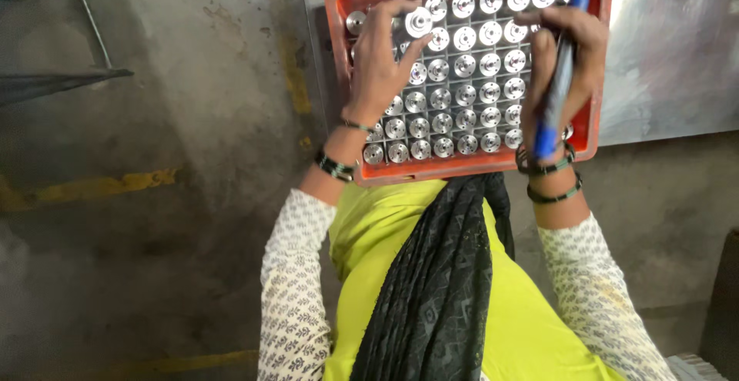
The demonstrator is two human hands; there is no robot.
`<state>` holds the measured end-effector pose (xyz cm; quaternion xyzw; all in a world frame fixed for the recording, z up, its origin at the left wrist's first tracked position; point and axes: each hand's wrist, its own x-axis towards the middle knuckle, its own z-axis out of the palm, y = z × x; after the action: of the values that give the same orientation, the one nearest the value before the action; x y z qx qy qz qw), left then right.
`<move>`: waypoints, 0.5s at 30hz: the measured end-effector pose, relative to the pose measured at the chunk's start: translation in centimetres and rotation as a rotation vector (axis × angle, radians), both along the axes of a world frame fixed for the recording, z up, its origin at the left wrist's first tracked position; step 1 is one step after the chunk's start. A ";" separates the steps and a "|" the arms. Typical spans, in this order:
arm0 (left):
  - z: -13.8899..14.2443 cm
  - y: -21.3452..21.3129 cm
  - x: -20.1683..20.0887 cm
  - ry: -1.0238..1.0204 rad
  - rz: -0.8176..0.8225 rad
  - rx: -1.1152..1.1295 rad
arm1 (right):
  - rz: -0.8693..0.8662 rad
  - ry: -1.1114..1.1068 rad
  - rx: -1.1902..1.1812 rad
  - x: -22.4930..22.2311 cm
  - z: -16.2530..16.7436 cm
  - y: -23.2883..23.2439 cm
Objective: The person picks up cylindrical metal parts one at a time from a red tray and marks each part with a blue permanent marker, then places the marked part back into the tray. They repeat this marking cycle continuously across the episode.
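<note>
We see our left hand [382, 61] pinching one round, shiny metal disc part [419, 21] above the red plastic tray [462, 165] of matching rows on the grey tabletop [670, 58]; our right hand [562, 58] grips a blue marker pen [560, 81].

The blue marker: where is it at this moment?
In the head view the blue marker is gripped in the right hand, over the right side of the red tray of round metal parts.
</note>
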<state>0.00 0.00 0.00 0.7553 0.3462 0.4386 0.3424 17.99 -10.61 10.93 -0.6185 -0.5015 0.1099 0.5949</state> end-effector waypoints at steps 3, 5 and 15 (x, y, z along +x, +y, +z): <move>-1.0 1.1 1.7 0.275 -0.080 0.186 | 0.036 -0.194 -0.157 1.9 -3.0 1.8; -0.8 1.9 3.1 0.320 -0.106 0.229 | 0.071 -0.454 -0.222 2.2 -4.9 3.6; 2.4 0.9 -1.2 0.191 0.149 -0.075 | 0.182 -0.950 -0.227 0.0 -7.6 8.4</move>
<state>-1.17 0.90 2.42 0.7524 0.4486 0.3757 0.3023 17.97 -2.24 3.36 -0.6148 -0.7540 -0.0788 0.2173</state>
